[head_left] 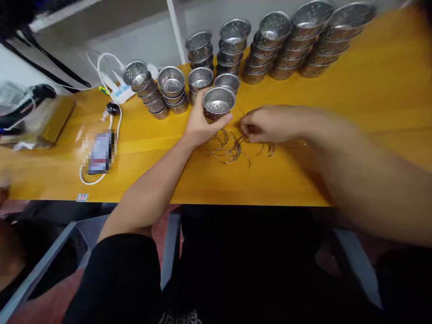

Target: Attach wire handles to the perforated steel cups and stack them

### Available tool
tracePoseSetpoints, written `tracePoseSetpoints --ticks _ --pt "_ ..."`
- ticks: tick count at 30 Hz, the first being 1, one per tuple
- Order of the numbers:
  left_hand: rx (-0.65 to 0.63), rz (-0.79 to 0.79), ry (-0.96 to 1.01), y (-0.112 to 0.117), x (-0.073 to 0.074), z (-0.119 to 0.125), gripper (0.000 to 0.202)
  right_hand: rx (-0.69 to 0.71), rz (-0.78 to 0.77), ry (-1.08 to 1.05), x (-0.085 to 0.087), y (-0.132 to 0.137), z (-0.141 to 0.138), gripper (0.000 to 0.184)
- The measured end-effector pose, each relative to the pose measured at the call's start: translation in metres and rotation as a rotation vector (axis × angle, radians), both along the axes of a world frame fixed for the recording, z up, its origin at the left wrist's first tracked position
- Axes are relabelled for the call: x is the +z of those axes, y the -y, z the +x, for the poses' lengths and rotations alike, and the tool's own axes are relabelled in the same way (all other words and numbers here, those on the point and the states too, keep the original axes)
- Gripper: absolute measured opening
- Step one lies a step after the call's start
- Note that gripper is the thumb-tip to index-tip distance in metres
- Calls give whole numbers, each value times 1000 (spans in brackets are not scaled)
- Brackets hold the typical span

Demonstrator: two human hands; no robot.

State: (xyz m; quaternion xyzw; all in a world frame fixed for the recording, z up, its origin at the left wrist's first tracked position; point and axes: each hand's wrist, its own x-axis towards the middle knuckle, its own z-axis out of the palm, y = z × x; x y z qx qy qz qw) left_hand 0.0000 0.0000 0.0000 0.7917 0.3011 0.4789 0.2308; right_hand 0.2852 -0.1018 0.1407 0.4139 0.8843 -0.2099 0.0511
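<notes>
My left hand [200, 123] is wrapped round a perforated metal cup [219, 102], thumb along its near side and fingers at its left. The cup's open top faces up. Just to the right, my right hand [254, 123] has its fingers pinched together low over the table. Whatever lies between those fingertips is hidden. Several thin curved metal wires [232, 150] are scattered on the wood below and between my hands. Close behind the held cup stand more perforated cups [200, 78].
Tall stacks of perforated cups [258, 58] line the back of the yellow wooden table [381, 90]. At left are a blurred-out device [101, 152], a white cable [82, 173] and a power strip [123, 93]. Another person [11, 252] sits at far left.
</notes>
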Motion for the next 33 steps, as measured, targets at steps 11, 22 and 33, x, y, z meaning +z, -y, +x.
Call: tracePoseSetpoints --ticks 11,22,33 --pt "-76 -24 14 -9 -9 -7 113 -74 -17 -292 2 -3 14 15" --pt "-47 22 4 -14 -13 -8 105 -185 -195 -964 3 7 6 44" --pt "-59 2 -50 -1 -12 4 117 -397 257 -1028 -31 -10 -21 37"
